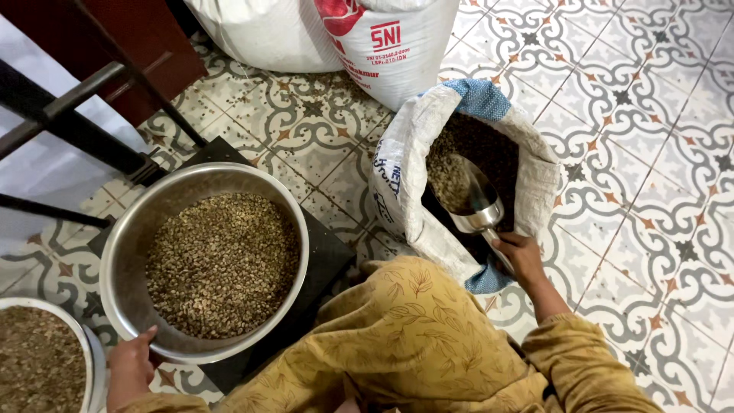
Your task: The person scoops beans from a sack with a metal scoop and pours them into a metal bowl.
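My right hand [521,255] grips the handle of a metal scoop [472,196] that is dipped into an open white woven sack [405,176] of greenish-brown beans [446,177]. The scoop holds some beans. My left hand [130,367] rests on the near rim of a large steel bowl [126,237] filled with the same beans [222,264]. The bowl sits on a flat black platform [329,256] on the tiled floor. My knee in mustard patterned cloth [413,336] lies between the bowl and the sack.
A second round container of beans [42,359] sits at the lower left corner. Two full white sacks [397,46] stand at the top. Black metal bars [69,122] and a dark red wooden panel [145,38] are at the upper left. Patterned floor tiles [650,153] stretch right.
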